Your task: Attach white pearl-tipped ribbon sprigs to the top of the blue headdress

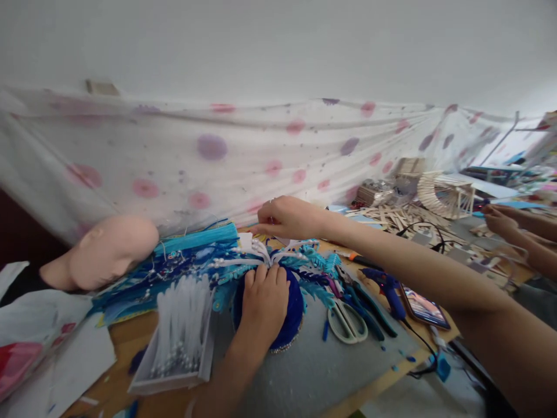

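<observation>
A round dark blue dome piece [290,316] with white beaded sprays and turquoise feather trims [311,258] lies on the table in front of me. My left hand [263,302] lies over the dome with its fingers curled down against it, gripping it. My right hand [287,217] reaches across from the right, behind the piece, with its fingers pinched together at the white sprays; what it holds is too small to make out.
A mannequin head [104,249] lies at the left, and a box of white bead pins [180,331] sits beside the dome. Scissors [347,322], a blue glue gun [389,290] and a phone [424,307] lie to the right. Another person's hands [500,220] work near wooden sticks [391,217].
</observation>
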Motion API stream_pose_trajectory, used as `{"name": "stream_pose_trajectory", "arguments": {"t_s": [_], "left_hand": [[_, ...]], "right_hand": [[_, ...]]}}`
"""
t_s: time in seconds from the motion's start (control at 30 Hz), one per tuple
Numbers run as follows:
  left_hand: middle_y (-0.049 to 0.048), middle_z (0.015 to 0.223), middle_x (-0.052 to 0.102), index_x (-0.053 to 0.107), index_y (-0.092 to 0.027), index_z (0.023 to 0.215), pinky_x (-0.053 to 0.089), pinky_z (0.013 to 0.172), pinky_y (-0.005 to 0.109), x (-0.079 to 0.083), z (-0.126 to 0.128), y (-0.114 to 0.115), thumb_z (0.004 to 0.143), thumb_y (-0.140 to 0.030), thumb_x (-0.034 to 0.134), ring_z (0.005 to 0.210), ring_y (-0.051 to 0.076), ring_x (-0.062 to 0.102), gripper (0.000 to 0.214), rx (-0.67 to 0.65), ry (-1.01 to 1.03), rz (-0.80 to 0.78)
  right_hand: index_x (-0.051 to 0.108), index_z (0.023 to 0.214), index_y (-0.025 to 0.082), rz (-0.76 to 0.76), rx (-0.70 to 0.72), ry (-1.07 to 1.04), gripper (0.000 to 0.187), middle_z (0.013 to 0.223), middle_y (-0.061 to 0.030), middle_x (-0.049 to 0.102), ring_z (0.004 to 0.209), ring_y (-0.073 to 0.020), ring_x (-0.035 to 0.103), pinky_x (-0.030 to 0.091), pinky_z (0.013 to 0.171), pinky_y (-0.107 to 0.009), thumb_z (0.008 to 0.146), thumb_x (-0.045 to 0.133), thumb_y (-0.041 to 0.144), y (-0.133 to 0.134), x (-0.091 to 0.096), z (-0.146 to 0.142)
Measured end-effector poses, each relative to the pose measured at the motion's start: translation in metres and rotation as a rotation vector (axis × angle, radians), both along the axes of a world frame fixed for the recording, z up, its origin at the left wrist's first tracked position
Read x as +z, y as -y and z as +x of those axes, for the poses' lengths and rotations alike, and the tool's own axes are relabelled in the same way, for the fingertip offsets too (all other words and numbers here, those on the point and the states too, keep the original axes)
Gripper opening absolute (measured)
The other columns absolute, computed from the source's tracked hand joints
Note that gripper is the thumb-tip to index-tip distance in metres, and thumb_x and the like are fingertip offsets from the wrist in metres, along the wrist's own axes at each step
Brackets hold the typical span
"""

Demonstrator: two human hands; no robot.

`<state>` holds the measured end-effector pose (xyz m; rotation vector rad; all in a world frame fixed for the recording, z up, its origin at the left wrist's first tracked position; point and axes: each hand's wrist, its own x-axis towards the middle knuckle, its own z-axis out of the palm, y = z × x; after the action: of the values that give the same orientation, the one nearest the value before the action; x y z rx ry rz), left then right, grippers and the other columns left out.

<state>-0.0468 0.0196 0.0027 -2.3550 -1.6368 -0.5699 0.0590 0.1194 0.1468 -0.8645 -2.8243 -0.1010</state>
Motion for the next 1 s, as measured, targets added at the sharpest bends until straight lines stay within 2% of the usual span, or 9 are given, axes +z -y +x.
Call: {"name": "stream_pose_trajectory", "arguments": {"t_s": [0.13,0.27,0.37,0.47,0.53,0.67,0.83,0.9,1.0], "left_hand": [[0.0093,0.120,0.074,0.068,-0.015,0.114,0.046,0.081,0.047,-0.001,0.000,0.001,0.100,-0.022,0.050,0.099,0.030,0.064,0.024,0.008,-0.012,0.013],[0.0087,0.122,0.074,0.067,-0.016,0.117,0.045,0.081,0.046,-0.004,0.000,0.000,0.099,-0.022,0.051,0.099,0.030,0.063,0.024,0.019,-0.012,0.030],[0.0079,0.123,0.074,0.067,-0.017,0.117,0.044,0.081,0.045,-0.005,0.000,0.001,0.099,-0.022,0.051,0.099,0.029,0.063,0.024,0.028,-0.005,0.040],[0.0076,0.122,0.074,0.067,-0.017,0.116,0.043,0.082,0.045,-0.006,0.000,0.002,0.099,-0.022,0.051,0.099,0.029,0.062,0.024,0.036,0.003,0.044],[0.0081,0.122,0.074,0.066,-0.017,0.117,0.042,0.082,0.045,-0.007,0.000,0.002,0.099,-0.023,0.051,0.098,0.029,0.061,0.025,0.033,0.007,0.050],[0.0095,0.121,0.075,0.066,-0.016,0.117,0.041,0.081,0.045,-0.008,-0.001,0.002,0.098,-0.022,0.049,0.096,0.029,0.061,0.026,0.013,-0.015,0.072],[0.0105,0.122,0.075,0.068,-0.015,0.115,0.040,0.081,0.045,-0.009,0.002,0.001,0.097,-0.020,0.050,0.095,0.029,0.062,0.025,0.014,-0.060,0.121],[0.0107,0.123,0.074,0.069,-0.014,0.115,0.038,0.080,0.044,-0.008,0.002,0.002,0.097,-0.020,0.052,0.094,0.029,0.063,0.025,0.010,-0.082,0.145],[0.0088,0.124,0.075,0.070,-0.015,0.114,0.036,0.081,0.044,-0.008,0.000,0.009,0.097,-0.019,0.055,0.095,0.027,0.063,0.023,-0.016,-0.067,0.203]], "right_hand": [[0.064,0.075,0.015,-0.007,-0.065,-0.138,0.042,0.071,-0.0041,0.062,0.063,-0.0135,0.047,0.030,0.063,-0.028,0.105,0.044,0.037,0.007,0.005,0.032],[0.067,0.085,0.013,0.028,-0.115,-0.236,0.025,0.077,-0.0051,0.065,0.070,-0.0159,0.055,0.036,0.066,-0.028,0.100,0.054,0.028,0.026,0.002,0.066],[0.068,0.100,0.013,0.056,-0.112,-0.227,0.014,0.094,-0.0096,0.068,0.081,-0.0209,0.061,0.042,0.072,-0.031,0.094,0.062,0.025,0.045,-0.009,0.085],[0.064,0.117,0.012,0.066,-0.078,-0.142,0.031,0.114,-0.0152,0.065,0.104,-0.0300,0.062,0.047,0.085,-0.039,0.089,0.070,0.024,0.059,-0.020,0.094],[0.062,0.120,0.011,0.075,-0.083,-0.109,0.035,0.117,-0.0161,0.065,0.111,-0.0325,0.061,0.048,0.092,-0.044,0.088,0.072,0.021,0.061,-0.025,0.097],[0.064,0.120,0.014,0.080,-0.160,-0.146,0.028,0.116,-0.0152,0.067,0.109,-0.0320,0.064,0.049,0.093,-0.047,0.093,0.066,0.021,0.055,-0.031,0.104],[0.056,0.134,0.016,-0.028,-0.186,-0.199,0.050,0.121,-0.0154,0.070,0.108,-0.0319,0.067,0.051,0.088,-0.042,0.091,0.071,0.036,0.039,-0.044,0.104],[0.058,0.132,0.015,-0.076,-0.145,-0.214,0.042,0.117,-0.0138,0.073,0.104,-0.0291,0.069,0.051,0.085,-0.038,0.093,0.069,0.029,0.032,-0.051,0.099],[0.070,0.110,0.015,-0.110,-0.111,-0.253,0.016,0.100,-0.0104,0.077,0.090,-0.0243,0.071,0.049,0.078,-0.033,0.096,0.063,0.019,0.021,-0.059,0.092]]}}
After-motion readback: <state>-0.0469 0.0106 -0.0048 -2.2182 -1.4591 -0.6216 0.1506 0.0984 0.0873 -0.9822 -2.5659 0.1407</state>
